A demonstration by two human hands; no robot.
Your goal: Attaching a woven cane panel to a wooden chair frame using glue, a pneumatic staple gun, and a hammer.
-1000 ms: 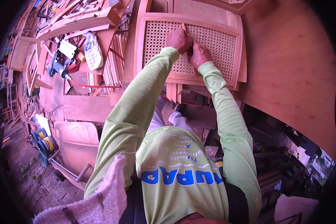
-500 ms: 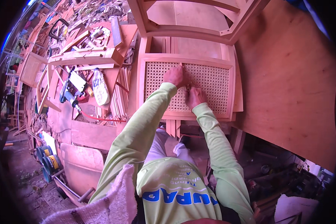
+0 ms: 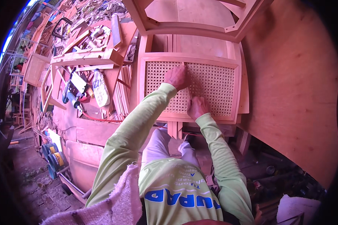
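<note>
A framed panel of woven cane (image 3: pixel 216 80) lies flat in front of me, its wooden frame (image 3: pixel 237 86) around the mesh. Across its middle, from the far rail toward me, runs a thin wooden strip (image 3: pixel 189 93). My left hand (image 3: pixel 177 77) is closed around the strip's far part, knuckles up, close to the far rail. Nearer to me and a little to the right, my right hand (image 3: pixel 198 107) grips the strip's near part with bent fingers. Both hands hide parts of the strip and the cane beneath.
Beyond the panel stands a wooden frame (image 3: pixel 191 29). A large plywood sheet (image 3: pixel 289 75) fills the right side. On the left, a wood-littered bench holds a tool with a blue body (image 3: pixel 72 98), a red hose (image 3: pixel 97 119), a white bottle (image 3: pixel 100 88) and a thick beam (image 3: pixel 82 58).
My right hand has slid toward me along the strip, widening the gap between my hands. My left hand stays near the far rail. The view has shifted slightly.
</note>
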